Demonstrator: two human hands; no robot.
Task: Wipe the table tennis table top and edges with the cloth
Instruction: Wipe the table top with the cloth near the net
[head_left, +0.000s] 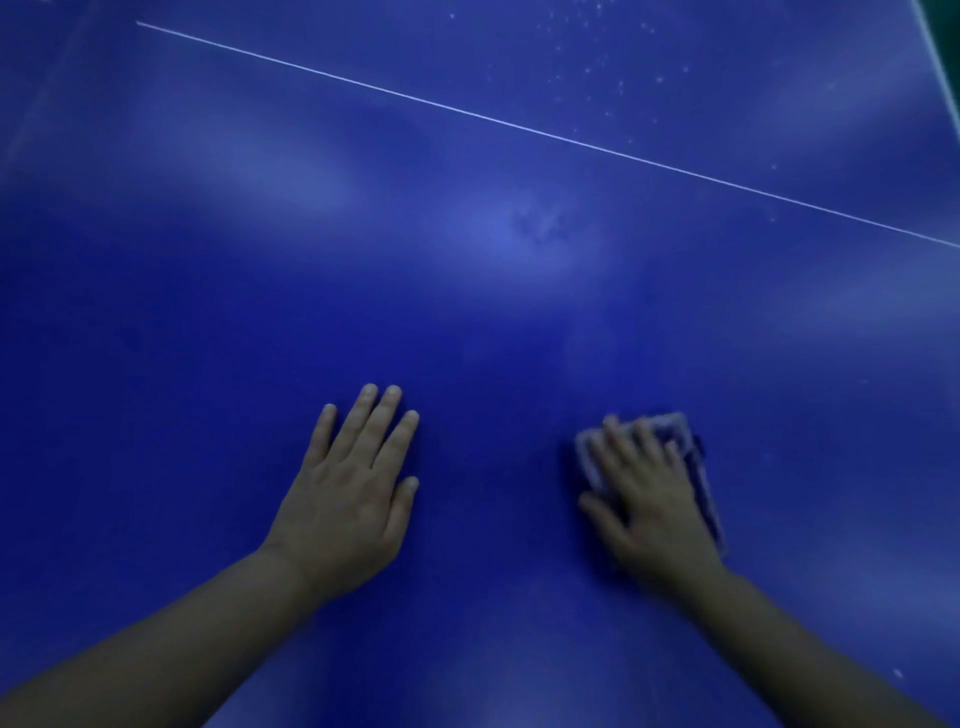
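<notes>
Head view: a smooth, glossy blue table (467, 322) fills the frame, crossed by a thin white line (519, 123); pale specks (613, 78) dot its far right part. The left hand (353, 488) lies flat on the surface, fingers straight. The right hand (644, 493), blurred, presses a folded cloth (691, 452) flat, which shows beyond the spread fingertips.

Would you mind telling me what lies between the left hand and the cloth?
Only bare blue table top separates the left hand from the cloth in the head view.
</notes>
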